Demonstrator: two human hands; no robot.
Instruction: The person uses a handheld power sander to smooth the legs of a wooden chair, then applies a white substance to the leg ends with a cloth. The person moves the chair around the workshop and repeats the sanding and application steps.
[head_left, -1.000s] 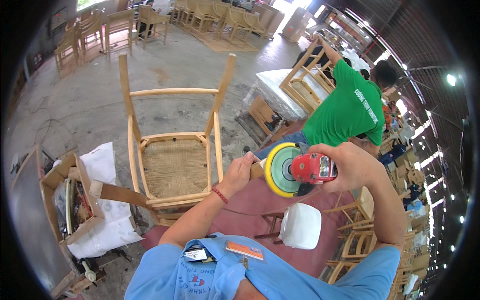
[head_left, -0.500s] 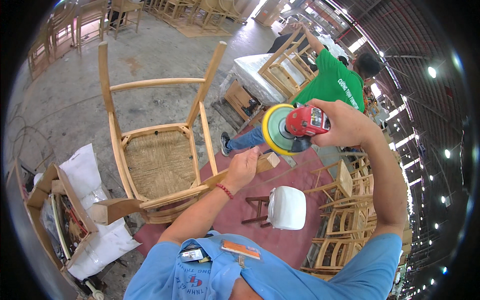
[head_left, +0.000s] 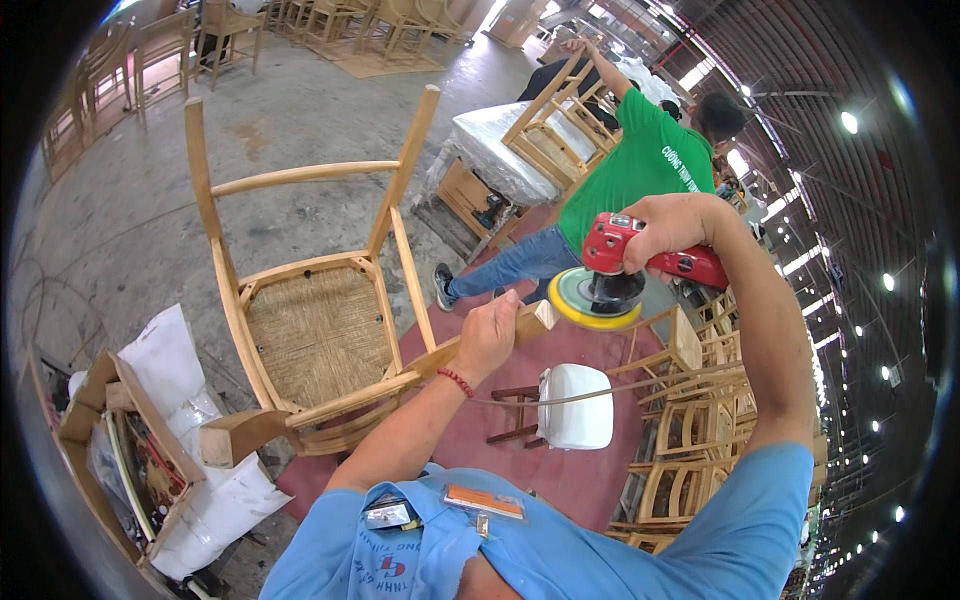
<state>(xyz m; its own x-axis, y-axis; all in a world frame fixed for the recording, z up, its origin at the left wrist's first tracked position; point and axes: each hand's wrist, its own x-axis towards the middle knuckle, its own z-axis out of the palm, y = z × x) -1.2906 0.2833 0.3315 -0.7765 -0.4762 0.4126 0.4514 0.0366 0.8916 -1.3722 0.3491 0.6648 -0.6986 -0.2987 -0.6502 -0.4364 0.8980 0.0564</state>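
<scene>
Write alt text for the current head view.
A person's right hand holds a red handheld sander with a round green-and-yellow pad; the left hand grips a post of a tipped, pale wooden chair with a woven seat. Beyond stands a co-worker in a green shirt.

"Can you see the left hand's [head_left: 488, 340] palm?"

"No, it's hidden against the chair post [head_left: 536, 322]. And the right hand [head_left: 675, 232] covers part of the red sander [head_left: 606, 241]."

"What's inside that box [head_left: 165, 432]?"

"A jumble, too small to make out. Even the blue shirt [head_left: 425, 545] runs out of view at the bottom."
</scene>
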